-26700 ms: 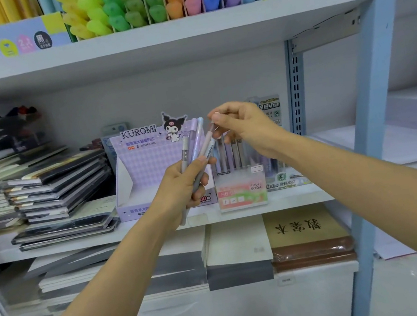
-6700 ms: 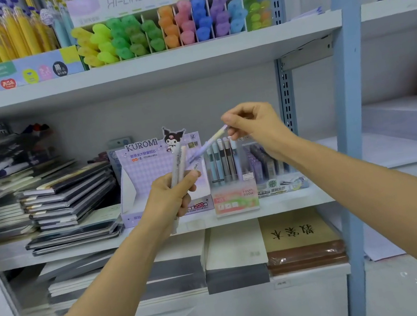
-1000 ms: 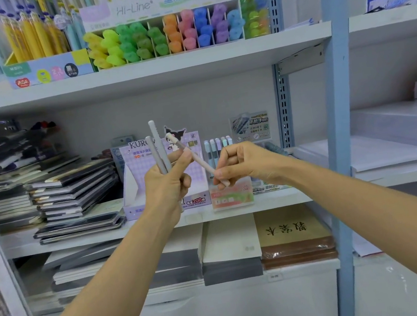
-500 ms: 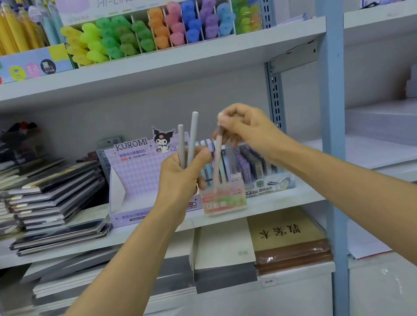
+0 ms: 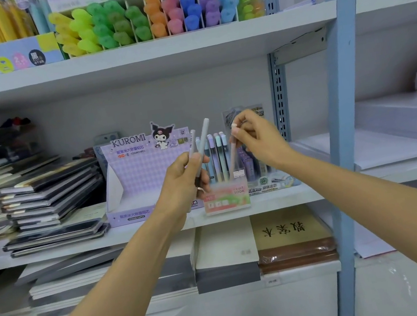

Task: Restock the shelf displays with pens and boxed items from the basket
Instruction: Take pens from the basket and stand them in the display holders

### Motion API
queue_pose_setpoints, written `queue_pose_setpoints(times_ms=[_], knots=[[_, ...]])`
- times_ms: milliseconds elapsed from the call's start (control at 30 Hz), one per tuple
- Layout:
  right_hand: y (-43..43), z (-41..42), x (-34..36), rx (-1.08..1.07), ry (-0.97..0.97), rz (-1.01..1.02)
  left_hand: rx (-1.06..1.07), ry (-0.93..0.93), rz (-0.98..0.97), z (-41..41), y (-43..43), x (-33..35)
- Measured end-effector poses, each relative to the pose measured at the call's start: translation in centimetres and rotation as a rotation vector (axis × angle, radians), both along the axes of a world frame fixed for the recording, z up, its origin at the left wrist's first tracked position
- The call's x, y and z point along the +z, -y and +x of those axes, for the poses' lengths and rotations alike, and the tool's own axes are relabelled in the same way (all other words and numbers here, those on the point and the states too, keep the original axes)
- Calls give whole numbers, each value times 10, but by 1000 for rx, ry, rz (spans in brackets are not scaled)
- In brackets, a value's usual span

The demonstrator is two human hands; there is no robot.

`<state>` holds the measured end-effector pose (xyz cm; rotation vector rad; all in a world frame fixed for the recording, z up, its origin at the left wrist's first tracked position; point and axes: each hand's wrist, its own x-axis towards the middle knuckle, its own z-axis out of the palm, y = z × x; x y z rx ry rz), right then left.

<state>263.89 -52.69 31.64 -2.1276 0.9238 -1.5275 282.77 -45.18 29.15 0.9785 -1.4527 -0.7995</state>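
Observation:
My left hand (image 5: 182, 183) grips two pale pens (image 5: 203, 138) upright in front of the purple Kuromi display box (image 5: 136, 174). My right hand (image 5: 258, 139) pinches the top of a pinkish pen (image 5: 233, 158), whose lower end reaches down into the clear Fruit Soda pen holder (image 5: 226, 195) on the middle shelf (image 5: 79, 244). Several pastel pens (image 5: 217, 153) stand in that holder behind my hands. The basket is out of view.
Stacked notebooks (image 5: 43, 198) fill the shelf's left part. A second pen display (image 5: 266, 173) stands right of the holder. Coloured highlighters (image 5: 153, 14) line the upper shelf. A blue upright post (image 5: 341, 111) rises at the right, with paper stacks (image 5: 397, 127) beyond. Books (image 5: 292, 237) lie below.
My right hand has lowered the pinkish pen further into the Fruit Soda holder. My left hand still holds two pens, shifted slightly right and lower in view as my head moved closer.

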Motion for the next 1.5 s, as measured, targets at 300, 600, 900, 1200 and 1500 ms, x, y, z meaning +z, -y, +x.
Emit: queue_pose_setpoints(times_ms=[300,600,900,1200,1500], knots=[[7,12,1,-111,-66,-48,-17,-28,6,3,1,-6],[9,16,-1,-286,-164,-78,-15,-32,23,12,-2,-5],[-34,18,30,245,25,184,-22,16,29,9,-13,3],[-56,6,32,301,352,302,74,-410,173,27,-30,23],[-73,15,7,491,-35,374,72,-596,-19,7,-44,30]])
